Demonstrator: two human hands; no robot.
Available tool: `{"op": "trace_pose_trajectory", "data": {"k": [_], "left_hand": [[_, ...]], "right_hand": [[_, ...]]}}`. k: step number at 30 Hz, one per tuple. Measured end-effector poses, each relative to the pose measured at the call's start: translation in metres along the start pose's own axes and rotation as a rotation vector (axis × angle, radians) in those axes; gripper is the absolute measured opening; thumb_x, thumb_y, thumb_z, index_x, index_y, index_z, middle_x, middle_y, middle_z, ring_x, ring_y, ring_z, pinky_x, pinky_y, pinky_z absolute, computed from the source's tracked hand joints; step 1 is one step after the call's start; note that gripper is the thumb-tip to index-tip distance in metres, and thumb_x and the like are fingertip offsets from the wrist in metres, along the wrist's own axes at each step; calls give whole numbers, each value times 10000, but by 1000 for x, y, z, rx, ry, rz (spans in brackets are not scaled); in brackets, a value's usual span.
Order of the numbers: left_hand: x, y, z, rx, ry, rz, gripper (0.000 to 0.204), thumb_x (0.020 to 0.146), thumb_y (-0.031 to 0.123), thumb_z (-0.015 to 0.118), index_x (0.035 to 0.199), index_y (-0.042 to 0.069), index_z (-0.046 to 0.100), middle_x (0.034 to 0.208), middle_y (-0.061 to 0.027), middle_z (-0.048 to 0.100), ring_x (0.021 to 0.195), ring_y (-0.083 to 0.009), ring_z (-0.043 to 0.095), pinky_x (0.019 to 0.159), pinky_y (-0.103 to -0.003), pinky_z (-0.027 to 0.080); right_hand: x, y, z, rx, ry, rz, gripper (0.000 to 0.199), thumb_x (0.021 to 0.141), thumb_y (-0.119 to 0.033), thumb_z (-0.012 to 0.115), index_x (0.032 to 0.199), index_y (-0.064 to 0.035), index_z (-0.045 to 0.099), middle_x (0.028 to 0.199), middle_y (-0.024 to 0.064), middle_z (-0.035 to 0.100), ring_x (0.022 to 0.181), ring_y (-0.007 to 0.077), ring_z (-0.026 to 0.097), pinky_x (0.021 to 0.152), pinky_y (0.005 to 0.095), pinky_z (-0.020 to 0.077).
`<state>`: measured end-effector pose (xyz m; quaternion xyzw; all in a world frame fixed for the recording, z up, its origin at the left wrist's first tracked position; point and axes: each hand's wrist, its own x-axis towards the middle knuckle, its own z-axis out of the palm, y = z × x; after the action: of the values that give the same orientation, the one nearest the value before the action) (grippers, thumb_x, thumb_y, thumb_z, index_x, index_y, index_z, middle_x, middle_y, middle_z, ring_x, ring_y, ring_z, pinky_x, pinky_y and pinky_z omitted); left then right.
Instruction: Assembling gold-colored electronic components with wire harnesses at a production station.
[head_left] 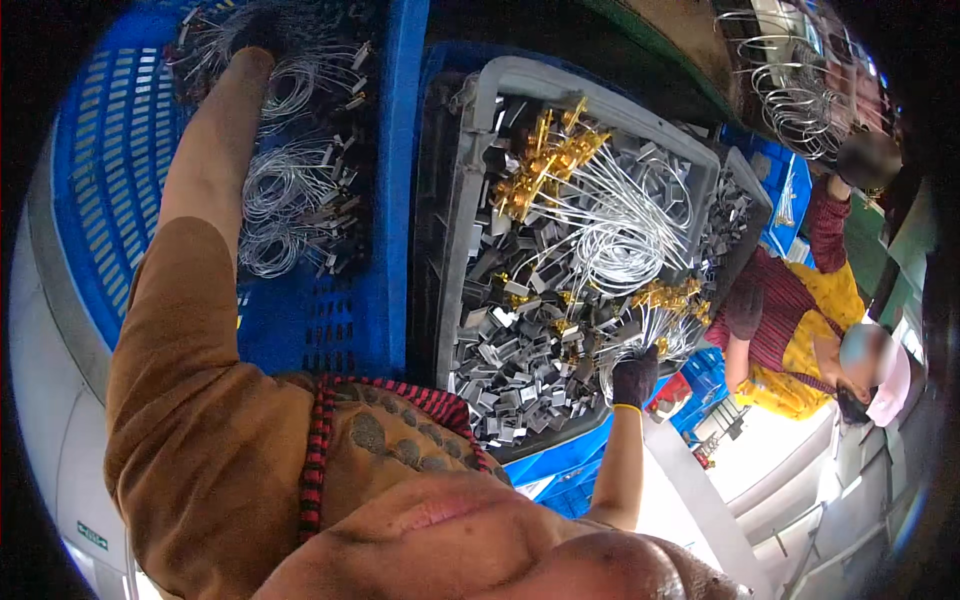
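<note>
Stretched far to the upper left, my left hand (264, 32) wears a dark glove and is among coiled white cables (290, 95) in a blue basket (392, 190). Its fingers blend into the dark there. My right hand (634, 380), also in a dark glove, is closed at the edge of a bundle of white cables with gold connectors (668, 322), over the near right side of a grey tray (470, 200). A larger cable bundle (620, 235) with gold connectors lies farther back in that tray, on many small metallic clip-like pieces (515, 375).
More cable coils (275, 190) lie in the blue basket. On the right a co-worker (800, 310) in a yellow apron has gloved hands, one near hanging white cables (795, 100). Another bin of metallic pieces (728, 215) adjoins the grey tray.
</note>
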<state>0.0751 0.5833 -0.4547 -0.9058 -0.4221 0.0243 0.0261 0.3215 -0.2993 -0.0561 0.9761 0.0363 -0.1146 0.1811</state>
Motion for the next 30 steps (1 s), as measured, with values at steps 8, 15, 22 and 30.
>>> {"op": "trace_pose_trajectory", "data": {"k": [8, 15, 22, 30], "left_hand": [[29, 107, -153, 540, -658, 150, 438, 1066, 289, 466, 1481, 184, 560, 1618, -82, 439, 1453, -253, 445, 1170, -406, 393], [-16, -4, -149, 608, -264, 51, 535, 920, 422, 643, 1395, 179, 613, 1482, -131, 571, 1368, -334, 534, 1166, -488, 412], [-185, -10, -141, 793, 290, 405, 421, 997, 309, 553, 1364, 128, 655, 1430, -140, 621, 1344, -373, 531, 1171, -456, 391], [-284, 20, -289, -1489, -232, -196, 532, 884, 256, 720, 1348, 5, 649, 1184, -77, 720, 1070, -197, 661, 958, -328, 509]], "right_hand": [[-9, 2, -12, -22, 95, -42, 434, 928, -133, 505, 1316, 38, 599, 1160, 300, 687, 1087, 472, 649, 955, 478, 514], [-13, -41, -54, 154, -125, 110, 309, 802, -153, 656, 1088, -47, 601, 943, 219, 714, 942, 424, 721, 822, 519, 566], [-24, -30, -61, 73, -27, 168, 404, 747, -130, 707, 1134, -45, 626, 1074, 227, 732, 1040, 434, 713, 914, 526, 566], [-32, -1, -73, 54, -65, 54, 421, 807, -277, 745, 1146, -29, 713, 1215, 240, 711, 1141, 392, 699, 949, 487, 578]]}}
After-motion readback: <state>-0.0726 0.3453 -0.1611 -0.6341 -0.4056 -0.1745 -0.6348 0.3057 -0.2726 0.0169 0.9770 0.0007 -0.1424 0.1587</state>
